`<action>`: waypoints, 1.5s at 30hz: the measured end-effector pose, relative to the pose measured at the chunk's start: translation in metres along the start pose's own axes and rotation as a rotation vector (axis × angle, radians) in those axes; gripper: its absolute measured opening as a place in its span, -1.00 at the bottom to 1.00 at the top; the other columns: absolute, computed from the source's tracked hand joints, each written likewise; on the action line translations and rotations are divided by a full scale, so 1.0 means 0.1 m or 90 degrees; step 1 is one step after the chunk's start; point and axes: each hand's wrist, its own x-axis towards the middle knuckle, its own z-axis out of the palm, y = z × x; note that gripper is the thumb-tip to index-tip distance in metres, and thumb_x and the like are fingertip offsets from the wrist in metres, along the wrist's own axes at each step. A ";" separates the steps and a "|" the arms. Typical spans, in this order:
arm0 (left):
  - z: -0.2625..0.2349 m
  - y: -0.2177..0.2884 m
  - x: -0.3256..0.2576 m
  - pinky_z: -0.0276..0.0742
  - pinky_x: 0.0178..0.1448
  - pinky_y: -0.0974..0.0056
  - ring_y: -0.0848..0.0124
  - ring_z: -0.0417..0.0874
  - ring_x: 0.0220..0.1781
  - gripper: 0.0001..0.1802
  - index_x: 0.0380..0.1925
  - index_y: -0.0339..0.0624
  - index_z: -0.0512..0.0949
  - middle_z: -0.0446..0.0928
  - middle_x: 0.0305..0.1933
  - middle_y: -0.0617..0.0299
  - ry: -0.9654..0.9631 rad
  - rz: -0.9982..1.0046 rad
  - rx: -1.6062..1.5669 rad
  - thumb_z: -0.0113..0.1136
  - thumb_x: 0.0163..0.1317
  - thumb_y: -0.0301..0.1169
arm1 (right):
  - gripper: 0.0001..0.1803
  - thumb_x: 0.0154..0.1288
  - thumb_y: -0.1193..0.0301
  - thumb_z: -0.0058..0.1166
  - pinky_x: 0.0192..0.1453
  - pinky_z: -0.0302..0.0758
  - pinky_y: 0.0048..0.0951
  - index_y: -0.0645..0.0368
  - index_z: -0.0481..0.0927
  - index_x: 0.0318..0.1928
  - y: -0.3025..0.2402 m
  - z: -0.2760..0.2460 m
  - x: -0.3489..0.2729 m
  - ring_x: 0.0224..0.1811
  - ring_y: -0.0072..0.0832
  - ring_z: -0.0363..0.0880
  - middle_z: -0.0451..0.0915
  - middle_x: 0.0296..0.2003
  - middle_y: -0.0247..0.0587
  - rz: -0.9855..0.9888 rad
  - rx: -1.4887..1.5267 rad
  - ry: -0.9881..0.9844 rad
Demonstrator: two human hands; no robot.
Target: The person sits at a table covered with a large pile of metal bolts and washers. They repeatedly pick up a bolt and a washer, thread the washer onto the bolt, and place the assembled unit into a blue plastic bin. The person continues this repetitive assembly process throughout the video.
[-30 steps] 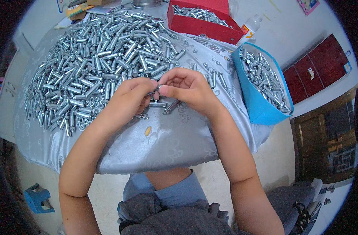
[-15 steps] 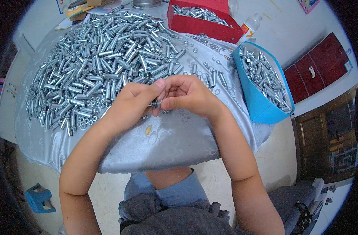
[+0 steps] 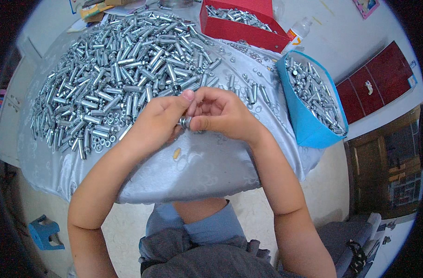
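My left hand (image 3: pixel 156 119) and my right hand (image 3: pixel 226 115) meet over the near side of the table. Between them sits a small metal expansion bolt (image 3: pixel 184 122), of which only the washer-and-nut end shows. My left fingers wrap round its body, which they hide. At the nut end, my right thumb and fingers pinch it. Just beyond my hands lies a big heap of silvery expansion bolts (image 3: pixel 128 69). Loose nuts (image 3: pixel 100 142) lie along the heap's near edge, left of my left wrist. A small yellow piece (image 3: pixel 176 153) rests on the cloth below my hands.
A shiny grey tablecloth (image 3: pixel 206 180) covers the table. To the right stands a blue box (image 3: pixel 313 127) full of bolts. At the back is a red box (image 3: pixel 239 38) with more bolts, beside a plastic bottle (image 3: pixel 299 31). A blue stool (image 3: pixel 45 232) stands on the floor at left.
Both hands stay nearly in place. The bolt's washer end shows a little more between them, and the fingertip that poked out below it has drawn in.
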 end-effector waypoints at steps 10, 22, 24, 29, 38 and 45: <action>-0.08 0.05 0.08 -0.06 -0.71 0.49 0.65 0.04 -0.81 -0.62 -0.44 -0.13 0.37 0.11 -0.80 0.48 0.056 -0.054 -0.171 -0.07 0.24 -0.02 | -0.73 0.04 0.44 0.20 -0.27 0.47 -0.63 0.22 0.60 -0.19 -0.05 0.07 0.00 -0.33 -0.61 0.54 0.59 -0.33 -0.23 -0.158 -0.230 0.140; -0.02 0.06 0.05 0.04 -0.67 0.51 0.69 0.18 -0.73 -0.62 -0.54 -0.15 0.42 0.22 -0.75 0.46 0.119 0.080 0.007 -0.06 0.26 -0.09 | -0.77 0.01 0.36 0.24 -0.53 0.36 -0.62 0.20 0.55 -0.33 -0.07 0.10 -0.04 -0.58 -0.68 0.42 0.49 -0.59 -0.39 -0.143 -0.411 0.156; -0.03 0.06 0.06 0.04 -0.66 0.51 0.69 0.18 -0.72 -0.63 -0.54 -0.16 0.42 0.22 -0.75 0.47 0.121 0.083 0.010 -0.05 0.26 -0.10 | -0.76 0.01 0.37 0.24 -0.53 0.35 -0.61 0.18 0.54 -0.30 -0.06 0.11 -0.04 -0.59 -0.65 0.41 0.46 -0.62 -0.41 -0.174 -0.417 0.175; -0.05 0.07 0.05 0.05 -0.64 0.50 0.69 0.17 -0.70 -0.64 -0.55 -0.17 0.43 0.22 -0.73 0.48 0.101 0.078 0.015 -0.05 0.27 -0.13 | -0.73 -0.04 0.35 0.26 -0.50 0.37 -0.58 0.15 0.53 -0.31 -0.03 0.08 0.00 -0.58 -0.56 0.42 0.45 -0.60 -0.36 -0.283 -0.481 0.176; -0.04 0.04 0.07 0.04 -0.65 0.51 0.70 0.17 -0.72 -0.64 -0.56 -0.15 0.41 0.20 -0.74 0.49 0.115 0.085 0.018 -0.05 0.27 -0.12 | -0.77 -0.02 0.38 0.21 -0.47 0.41 -0.50 0.14 0.52 -0.32 -0.19 0.12 -0.09 -0.57 -0.45 0.44 0.46 -0.50 -0.27 -0.198 -0.544 0.203; -0.04 0.05 0.06 0.05 -0.66 0.51 0.69 0.18 -0.72 -0.62 -0.55 -0.14 0.41 0.20 -0.75 0.48 0.112 0.085 0.029 -0.05 0.26 -0.08 | -0.66 -0.04 0.38 0.23 -0.50 0.41 -0.51 0.11 0.50 -0.20 -0.05 -0.03 -0.05 -0.56 -0.46 0.44 0.46 -0.44 -0.29 -0.317 -0.635 0.129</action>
